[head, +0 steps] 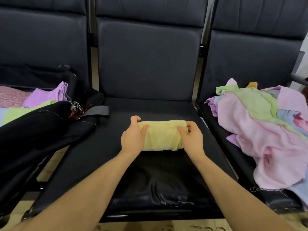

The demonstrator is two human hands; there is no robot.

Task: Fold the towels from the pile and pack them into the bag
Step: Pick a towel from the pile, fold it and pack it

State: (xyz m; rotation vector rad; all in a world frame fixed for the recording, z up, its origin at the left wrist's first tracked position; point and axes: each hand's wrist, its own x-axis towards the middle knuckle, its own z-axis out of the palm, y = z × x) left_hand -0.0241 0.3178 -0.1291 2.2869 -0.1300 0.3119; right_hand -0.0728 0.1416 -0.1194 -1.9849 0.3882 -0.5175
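A folded yellow towel (162, 135) lies on the middle black seat (150, 172). My left hand (133, 135) grips its left end, thumb on top and fingers curled round the far edge. My right hand (191, 136) grips its right end the same way. An open black bag (41, 124) sits on the left seat and holds folded towels, among them a purple towel (48, 97) and a green towel (21, 112). A loose pile of towels (266, 130) in pink, green, blue and purple covers the right seat.
Three dark padded seats with high backs (148, 59) stand in a row. The bag's grey strap (98, 110) and metal zipper pulls (75, 106) hang over onto the middle seat's left edge. Pale floor tiles (51, 164) show between the seats.
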